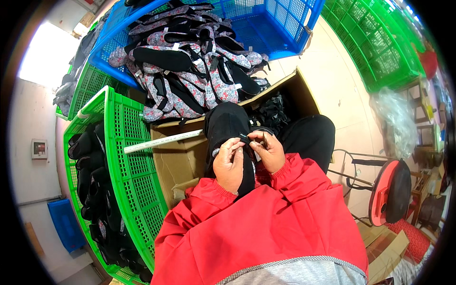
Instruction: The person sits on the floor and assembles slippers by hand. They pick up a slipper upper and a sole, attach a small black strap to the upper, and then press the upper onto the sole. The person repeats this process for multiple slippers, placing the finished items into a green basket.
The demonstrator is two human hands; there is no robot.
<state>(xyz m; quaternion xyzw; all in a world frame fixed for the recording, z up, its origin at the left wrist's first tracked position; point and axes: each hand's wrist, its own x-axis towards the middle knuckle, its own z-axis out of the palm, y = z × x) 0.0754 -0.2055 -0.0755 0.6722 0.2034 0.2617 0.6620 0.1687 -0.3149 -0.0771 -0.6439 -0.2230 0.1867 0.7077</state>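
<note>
My left hand point(229, 165) and my right hand point(267, 151) meet above my lap. Thumb and fingers of each are closed on a narrow black strap point(243, 138) with a small label, one hand at either end of it. Under them lies dark cloth over my left knee point(227, 118); I cannot tell how much of it is trouser and how much a workpiece. In front, a heap of floral and black slipper-like padded pieces point(183, 71) spills over the lowered side of a blue crate point(285, 26).
An open cardboard box point(304, 92) with black scraps point(274, 114) stands before my knees. A white pipe point(164, 141) sticks out leftward. Beside me at left is a green crate point(135, 166) of black padded pieces point(90, 166). A round red-and-black stool point(392, 192) lies tipped at right, below another green crate point(375, 42).
</note>
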